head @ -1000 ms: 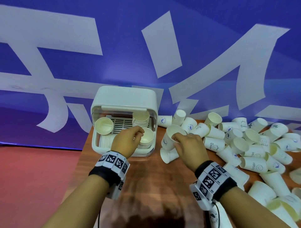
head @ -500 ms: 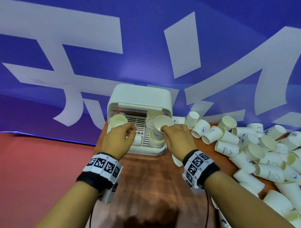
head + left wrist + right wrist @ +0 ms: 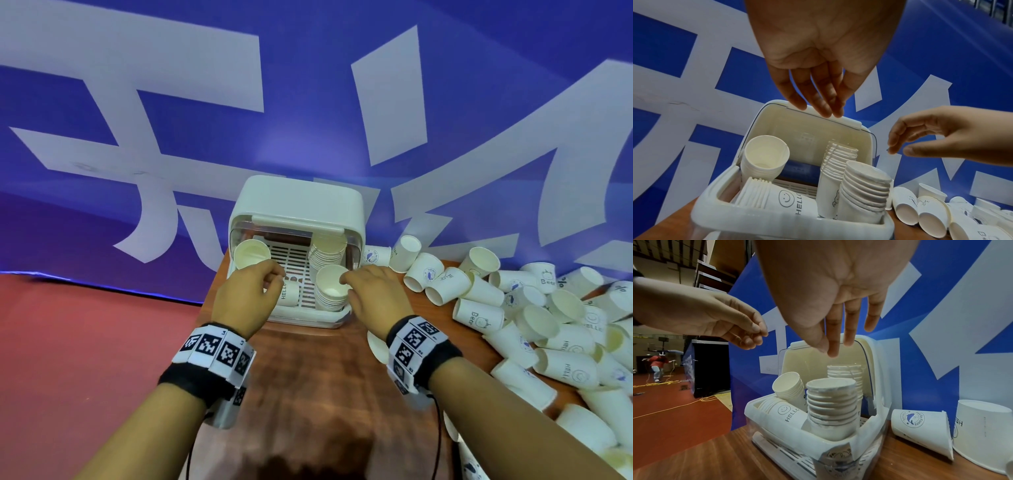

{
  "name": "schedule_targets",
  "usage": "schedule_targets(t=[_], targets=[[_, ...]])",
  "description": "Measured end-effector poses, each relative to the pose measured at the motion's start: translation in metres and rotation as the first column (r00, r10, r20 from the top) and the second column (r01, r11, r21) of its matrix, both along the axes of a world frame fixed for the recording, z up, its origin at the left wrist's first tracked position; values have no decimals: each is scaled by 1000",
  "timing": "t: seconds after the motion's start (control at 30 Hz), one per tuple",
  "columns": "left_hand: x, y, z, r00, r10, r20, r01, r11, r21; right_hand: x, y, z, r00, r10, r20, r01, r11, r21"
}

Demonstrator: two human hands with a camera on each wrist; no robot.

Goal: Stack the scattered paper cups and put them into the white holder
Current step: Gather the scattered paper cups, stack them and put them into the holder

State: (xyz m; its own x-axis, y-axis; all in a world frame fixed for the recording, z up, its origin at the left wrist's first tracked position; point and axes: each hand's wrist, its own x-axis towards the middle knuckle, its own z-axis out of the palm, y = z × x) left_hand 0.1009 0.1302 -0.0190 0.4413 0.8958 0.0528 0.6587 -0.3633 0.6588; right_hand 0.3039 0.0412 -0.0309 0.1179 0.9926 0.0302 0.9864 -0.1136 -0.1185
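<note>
front stack [image 3: 331, 287] base hidden, loose cups [image 3: 561, 329] cropped

Even, cool indoor light reaches you from above; no harsh glare. A soft dark shadow sits at the bottom centre of your head view. Wide-angle bending curves every frame's edges. Your wrist views blur the nearest palm skin.

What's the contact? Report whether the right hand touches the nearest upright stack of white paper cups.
Apart. The right wrist view shows the right hand above the stack, gap between.
</note>
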Motion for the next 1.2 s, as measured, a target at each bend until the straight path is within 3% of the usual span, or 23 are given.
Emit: schedule_targets(t=[0.3,0.6,0.77,1.0,1.1,1.2], targets=[[32,-23,-17,989,-144,26,146,984,-97,23,-31,9,994,-107,-27,107,994,12],[99,-68,-61,914,-405,-6,377,858,-350,78,-83,0,970,-244,-11,243,969,-48],[134,-82,-79,892,-421,-164,330,855,-399,105,-107,-7,965,-261,3,261,964,-57],[159,-91,-103,859,-427,-282,268,845,-464,130,-128,-16,966,-259,-6,257,962,-91],[164,-94,-104,851,-441,-285,281,841,-462,137,-131,-16,970,-244,-3,243,965,-94],[169,-96,-104,896,-368,-249,237,870,-431,142,-131,-16,971,-239,-9,237,967,-96]])
